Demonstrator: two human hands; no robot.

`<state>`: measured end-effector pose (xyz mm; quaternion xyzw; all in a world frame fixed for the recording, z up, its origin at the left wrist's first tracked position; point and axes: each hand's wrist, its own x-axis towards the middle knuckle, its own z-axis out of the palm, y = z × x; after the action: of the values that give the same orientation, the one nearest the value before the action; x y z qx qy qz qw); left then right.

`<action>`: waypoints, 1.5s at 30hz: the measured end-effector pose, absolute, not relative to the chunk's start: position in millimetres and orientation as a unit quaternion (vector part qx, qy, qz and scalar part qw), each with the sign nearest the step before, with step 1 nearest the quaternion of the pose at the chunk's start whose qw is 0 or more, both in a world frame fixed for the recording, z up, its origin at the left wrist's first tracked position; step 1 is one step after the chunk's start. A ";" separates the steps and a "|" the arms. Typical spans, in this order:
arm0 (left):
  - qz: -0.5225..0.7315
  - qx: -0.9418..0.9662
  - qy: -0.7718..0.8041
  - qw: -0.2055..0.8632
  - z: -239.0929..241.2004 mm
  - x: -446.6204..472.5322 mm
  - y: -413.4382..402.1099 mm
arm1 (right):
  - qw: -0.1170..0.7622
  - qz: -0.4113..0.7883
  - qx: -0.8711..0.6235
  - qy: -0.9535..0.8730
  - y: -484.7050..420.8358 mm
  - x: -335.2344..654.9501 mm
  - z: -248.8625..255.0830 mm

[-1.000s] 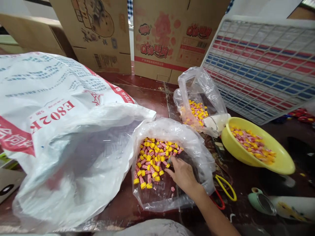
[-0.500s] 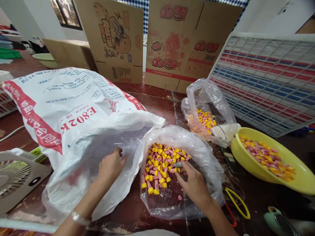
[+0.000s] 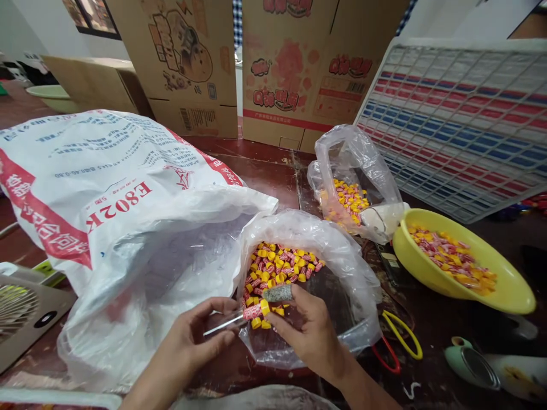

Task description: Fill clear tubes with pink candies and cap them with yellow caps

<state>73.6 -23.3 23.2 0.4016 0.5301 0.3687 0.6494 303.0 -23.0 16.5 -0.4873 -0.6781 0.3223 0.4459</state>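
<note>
My left hand (image 3: 188, 344) pinches a slim clear plastic tube (image 3: 223, 325) between thumb and fingers. Facing it, my right hand (image 3: 314, 330) grips a small red-and-white patterned piece with a yellow cap (image 3: 265, 308), its patterned end meeting the tube's end; how far it is inserted I cannot tell. A grey speckled cover (image 3: 277, 293) wraps a right fingertip. Just beyond my hands, many similar yellow-capped pieces (image 3: 280, 265) lie in an open clear plastic bag (image 3: 356, 285). To the left, a large white sack (image 3: 115, 176) gapes open, with clear tubes inside it.
A yellow basin (image 3: 504, 273) and a smaller clear bag (image 3: 380, 165) at right hold more yellow-and-red pieces. Cardboard boxes (image 3: 294, 80) and a white wire rack (image 3: 461, 125) stand behind. A small fan (image 3: 25, 319) is at left; yellow scissor-like handles (image 3: 404, 336) lie at right.
My left hand has come out of the sack with a clear tube. My right hand has lifted a yellow-capped piece from the pile and brought it to the tube. The view has shifted slightly.
</note>
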 end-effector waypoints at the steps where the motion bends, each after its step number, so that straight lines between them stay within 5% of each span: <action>1: 0.367 0.383 0.504 0.681 22.8 80.0 -28.1 | 0.440 0.324 -0.481 -0.685 -22.0 301.6 19.2; 5: 0.361 0.352 0.468 0.725 21.6 96.4 -34.4 | 0.437 0.333 -0.460 -0.697 -18.7 304.7 30.2; 13: 0.399 0.430 0.501 0.636 14.3 95.9 -28.3 | 0.509 0.462 -0.454 -0.567 -21.0 315.1 32.0; 23: 0.265 0.445 0.413 0.749 19.3 99.3 -32.9 | 0.447 0.338 -0.408 -0.721 -15.8 300.2 40.4; 31: 0.299 0.411 0.394 0.766 19.7 104.6 -32.7 | 0.324 0.299 -0.323 -0.837 -14.2 302.9 46.0; 36: 0.335 0.328 0.377 0.798 17.4 116.8 -34.8 | 0.380 0.131 -0.359 -0.842 -22.9 287.0 17.1; 40: 0.319 0.355 0.371 0.796 18.0 118.8 -27.7 | 0.380 0.116 -0.368 -0.841 -21.6 282.0 12.0; 42: 0.317 0.437 0.415 0.732 20.3 111.4 -13.0 | 0.322 0.133 -0.363 -0.864 -16.7 291.9 16.3; 45: 0.265 0.622 0.573 0.463 22.5 89.7 28.4 | 0.288 0.152 -0.451 -0.831 -6.2 321.7 16.6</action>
<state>89.7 28.4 22.5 0.6219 0.5730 0.2654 0.4631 321.7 -6.2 16.6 -0.4511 -0.8308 0.1521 0.2884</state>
